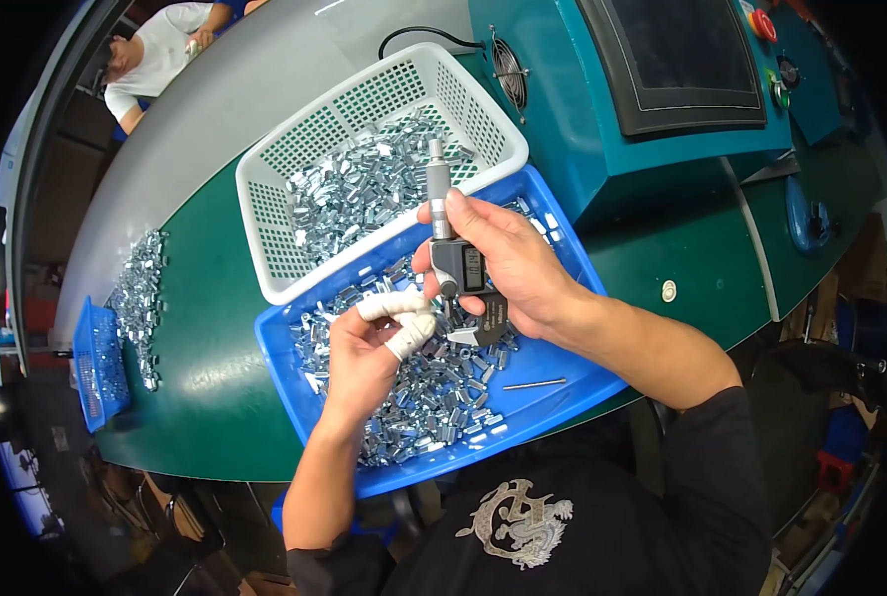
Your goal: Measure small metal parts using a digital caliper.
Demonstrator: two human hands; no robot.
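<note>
My right hand (518,260) is closed around a digital micrometer (449,263), thumb on its silver barrel, which points away from me. The micrometer's small display faces up. Just left of its frame, my left hand (362,353) has white coverings on its fingertips, which are pinched together; whatever they hold is hidden. Both hands are over a blue tray (563,385) of small shiny metal pieces (429,402). A thin metal rod (535,383) lies in the tray's right part.
A white perforated basket (257,233) of similar pieces overlaps the tray's far side. A teal machine (553,109) with a dark screen stands at the far right. More pieces (141,298) lie beside a small blue basket (99,368) at left. Another person (160,55) sits far left.
</note>
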